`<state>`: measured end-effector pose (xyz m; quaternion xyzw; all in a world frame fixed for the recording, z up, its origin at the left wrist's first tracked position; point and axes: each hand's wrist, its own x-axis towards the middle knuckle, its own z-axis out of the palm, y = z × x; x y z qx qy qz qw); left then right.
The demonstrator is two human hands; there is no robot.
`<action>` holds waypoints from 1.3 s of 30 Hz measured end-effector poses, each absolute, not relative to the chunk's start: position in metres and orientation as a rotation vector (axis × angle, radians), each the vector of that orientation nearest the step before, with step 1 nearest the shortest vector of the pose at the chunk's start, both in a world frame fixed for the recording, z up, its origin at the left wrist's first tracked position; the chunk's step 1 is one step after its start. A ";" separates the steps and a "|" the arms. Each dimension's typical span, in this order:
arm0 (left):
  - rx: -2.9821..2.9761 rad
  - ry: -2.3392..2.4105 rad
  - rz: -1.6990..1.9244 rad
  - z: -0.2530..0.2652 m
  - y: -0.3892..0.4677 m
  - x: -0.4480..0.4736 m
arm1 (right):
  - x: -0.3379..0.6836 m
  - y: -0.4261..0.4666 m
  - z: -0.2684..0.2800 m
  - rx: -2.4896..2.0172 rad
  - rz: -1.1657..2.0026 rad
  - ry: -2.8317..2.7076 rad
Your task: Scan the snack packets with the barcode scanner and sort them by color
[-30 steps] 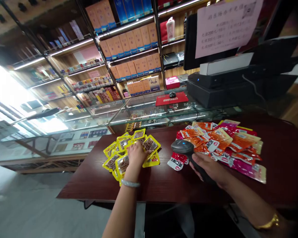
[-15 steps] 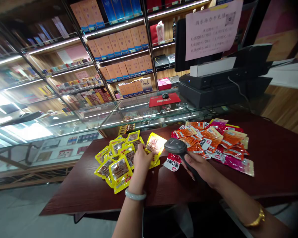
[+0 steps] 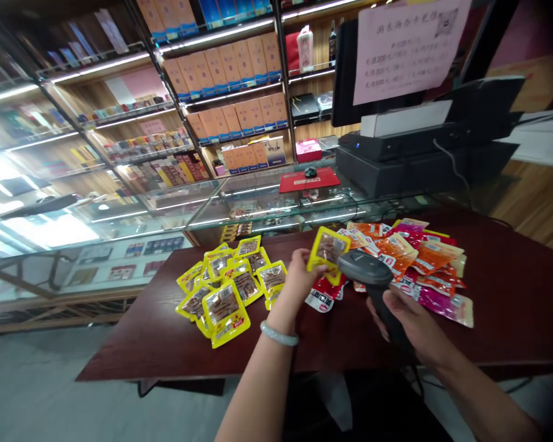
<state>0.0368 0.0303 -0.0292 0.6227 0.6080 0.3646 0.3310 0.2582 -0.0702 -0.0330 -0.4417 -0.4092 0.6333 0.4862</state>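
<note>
My left hand (image 3: 303, 274) grips a yellow-edged snack packet (image 3: 328, 248) with a clear window over brown food, raised above the table. In my right hand (image 3: 408, 316) is a dark barcode scanner (image 3: 366, 268), its head right beside that packet. On the left lies a loose pile of similar yellow snack packets (image 3: 223, 305). A spread of orange snack packets (image 3: 399, 248) lies behind and right of the scanner, with a magenta packet (image 3: 445, 306) at its near edge. A red and white packet (image 3: 321, 298) rests partly under the held one.
The dark red table (image 3: 152, 334) meets a glass display counter (image 3: 253, 209). On the counter are a mouse (image 3: 310, 173) on a red mat and a monitor (image 3: 345, 80) with a pink notice. Shelves of boxed goods (image 3: 233, 64) stand behind.
My left hand has lifted a yellow packet off the pile's right side and moved it right, to the scanner. My right hand has shifted slightly right with the scanner.
</note>
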 end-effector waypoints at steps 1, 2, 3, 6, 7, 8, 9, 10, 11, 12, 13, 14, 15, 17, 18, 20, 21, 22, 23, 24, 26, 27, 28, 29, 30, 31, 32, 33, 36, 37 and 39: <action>1.664 1.519 0.960 -0.028 0.030 0.039 | 0.259 -0.071 -0.033 -1.069 1.523 -1.020; 1.717 1.500 0.967 -0.025 0.028 0.038 | 0.260 -0.071 -0.034 -1.071 1.508 -1.047; 1.793 1.547 0.959 -0.022 0.024 0.034 | 0.260 -0.071 -0.035 -1.080 1.502 -1.073; 1.993 2.094 0.741 -0.011 0.001 0.006 | 0.259 -0.072 -0.036 -1.141 1.542 -1.089; 1.952 2.315 0.616 -0.008 -0.008 -0.006 | 0.257 -0.072 -0.036 -1.156 1.570 -1.078; 1.883 2.472 0.487 -0.008 -0.017 -0.018 | 0.255 -0.072 -0.035 -1.165 1.598 -1.067; 1.814 2.573 0.360 -0.008 -0.024 -0.029 | 0.251 -0.072 -0.034 -1.169 1.622 -1.061; 1.760 2.626 0.252 -0.010 -0.030 -0.037 | 0.247 -0.072 -0.033 -1.166 1.641 -1.064; 1.739 2.642 0.168 -0.013 -0.034 -0.043 | 0.243 -0.072 -0.031 -1.154 1.659 -1.079; 1.747 2.636 0.110 -0.017 -0.037 -0.046 | 0.239 -0.071 -0.031 -1.135 1.671 -1.103; 1.773 2.614 0.076 -0.021 -0.038 -0.047 | 0.234 -0.070 -0.031 -1.113 1.681 -1.135; 1.811 2.581 0.064 -0.025 -0.038 -0.046 | 0.231 -0.069 -0.031 -1.088 1.686 -1.176; 1.853 2.544 0.067 -0.028 -0.038 -0.045 | 0.228 -0.067 -0.032 -1.063 1.686 -1.221; 1.908 2.498 0.097 -0.031 -0.037 -0.040 | 0.224 -0.065 -0.034 -1.031 1.667 -1.303; 1.914 2.506 0.118 -0.031 -0.037 -0.037 | 0.223 -0.064 -0.035 -1.025 1.654 -1.334; 1.879 2.572 0.161 -0.029 -0.036 -0.034 | 0.222 -0.062 -0.037 -1.015 1.628 -1.367; 1.843 2.605 0.172 -0.027 -0.035 -0.032 | 0.221 -0.062 -0.038 -1.007 1.618 -1.378; 1.810 2.623 0.171 -0.026 -0.034 -0.031 | 0.221 -0.062 -0.038 -0.997 1.611 -1.387; 1.784 2.623 0.158 -0.025 -0.032 -0.029 | 0.220 -0.062 -0.039 -0.988 1.610 -1.397; 1.767 2.608 0.135 -0.023 -0.030 -0.028 | 0.220 -0.062 -0.039 -0.980 1.611 -1.404; 1.737 2.559 0.081 -0.021 -0.025 -0.026 | 0.219 -0.063 -0.039 -0.972 1.617 -1.411; 1.721 2.533 0.058 -0.019 -0.022 -0.025 | 0.219 -0.064 -0.039 -0.972 1.621 -1.411; 1.707 2.510 0.042 -0.019 -0.020 -0.024 | 0.220 -0.064 -0.038 -0.974 1.625 -1.409; 1.701 2.490 0.035 -0.018 -0.018 -0.023 | 0.221 -0.065 -0.038 -0.976 1.627 -1.409; 1.704 2.471 0.038 -0.018 -0.017 -0.023 | 0.222 -0.065 -0.038 -0.977 1.625 -1.410; 1.711 2.452 0.053 -0.018 -0.016 -0.024 | 0.224 -0.065 -0.038 -0.976 1.622 -1.411; 1.721 2.431 0.080 -0.019 -0.015 -0.024 | 0.226 -0.065 -0.038 -0.977 1.617 -1.411; 1.729 2.412 0.119 -0.020 -0.016 -0.025 | 0.228 -0.065 -0.038 -0.977 1.613 -1.408; 1.718 2.379 0.268 -0.025 -0.018 -0.029 | 0.232 -0.066 -0.039 -0.987 1.623 -1.371; 1.710 2.364 0.320 -0.026 -0.019 -0.031 | 0.233 -0.066 -0.040 -0.991 1.630 -1.356; 1.681 2.284 0.441 -0.030 -0.020 -0.035 | 0.235 -0.066 -0.041 -0.994 1.644 -1.334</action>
